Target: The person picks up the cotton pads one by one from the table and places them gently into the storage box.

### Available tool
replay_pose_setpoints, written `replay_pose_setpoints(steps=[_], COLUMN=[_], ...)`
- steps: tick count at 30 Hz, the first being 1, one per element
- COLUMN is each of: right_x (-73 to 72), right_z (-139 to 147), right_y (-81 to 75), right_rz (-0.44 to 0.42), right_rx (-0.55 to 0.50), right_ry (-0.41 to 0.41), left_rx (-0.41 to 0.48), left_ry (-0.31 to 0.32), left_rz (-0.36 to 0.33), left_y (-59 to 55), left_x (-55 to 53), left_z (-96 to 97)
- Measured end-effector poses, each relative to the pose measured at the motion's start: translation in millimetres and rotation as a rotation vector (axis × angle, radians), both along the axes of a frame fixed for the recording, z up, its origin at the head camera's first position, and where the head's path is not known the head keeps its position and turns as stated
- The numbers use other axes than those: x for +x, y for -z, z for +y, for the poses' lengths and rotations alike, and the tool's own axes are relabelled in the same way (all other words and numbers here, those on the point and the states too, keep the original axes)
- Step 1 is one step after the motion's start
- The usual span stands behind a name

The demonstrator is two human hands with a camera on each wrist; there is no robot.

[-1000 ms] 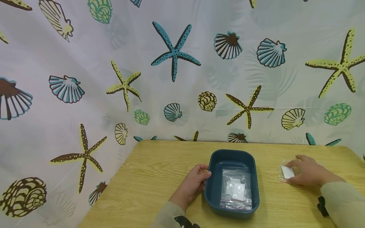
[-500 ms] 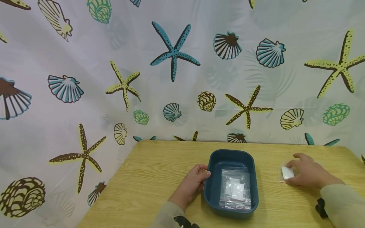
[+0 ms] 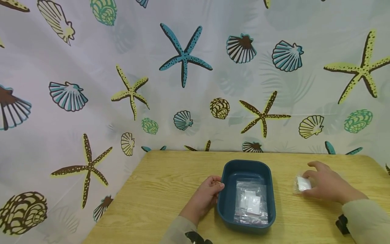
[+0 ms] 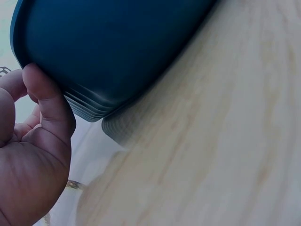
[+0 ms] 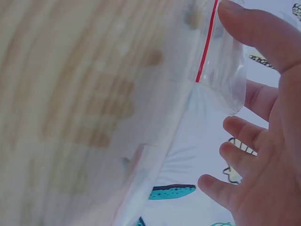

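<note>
My left hand grips the left wall of a dark blue plastic bin; in the left wrist view the thumb lies against the wall of the bin. Inside it lie overlapping clear zip bags with white pieces in them. To the right, my right hand pinches another small clear zip bag holding a white square. In the right wrist view that zip bag shows a red seal line, with the thumb on it, a finger partly behind it and the other fingers spread loosely.
Both hands are over a wood-grain table. A white cloth printed with starfish and shells hangs behind the table and along its left side. A dark strap is at the right wrist.
My right hand has shifted slightly left with the small zip bag, which looks a little raised and tilted. My left hand and the bin have stayed in place.
</note>
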State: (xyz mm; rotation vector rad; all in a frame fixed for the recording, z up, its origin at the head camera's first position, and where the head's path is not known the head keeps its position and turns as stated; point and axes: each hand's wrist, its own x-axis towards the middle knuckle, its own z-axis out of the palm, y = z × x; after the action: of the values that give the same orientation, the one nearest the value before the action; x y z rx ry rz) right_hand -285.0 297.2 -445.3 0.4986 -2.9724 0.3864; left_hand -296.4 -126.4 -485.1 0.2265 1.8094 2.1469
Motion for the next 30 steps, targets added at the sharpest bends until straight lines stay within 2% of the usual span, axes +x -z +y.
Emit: replay_pose_setpoints(steps=[17, 30], right_x=[15.5, 20.8], right_z=[-28.1, -48.1], right_y=[-26.3, -39.8], right_rz=[0.058, 0.089], right_rx=[-0.035, -0.038], right_ry=[-0.038, -0.054], left_rx=[0.008, 0.032], left_ry=[0.005, 0.004], left_rz=[-0.007, -0.005], left_y=[-1.1, -0.3], left_x=[0.7, 0.1], left_z=[0.4, 0.6])
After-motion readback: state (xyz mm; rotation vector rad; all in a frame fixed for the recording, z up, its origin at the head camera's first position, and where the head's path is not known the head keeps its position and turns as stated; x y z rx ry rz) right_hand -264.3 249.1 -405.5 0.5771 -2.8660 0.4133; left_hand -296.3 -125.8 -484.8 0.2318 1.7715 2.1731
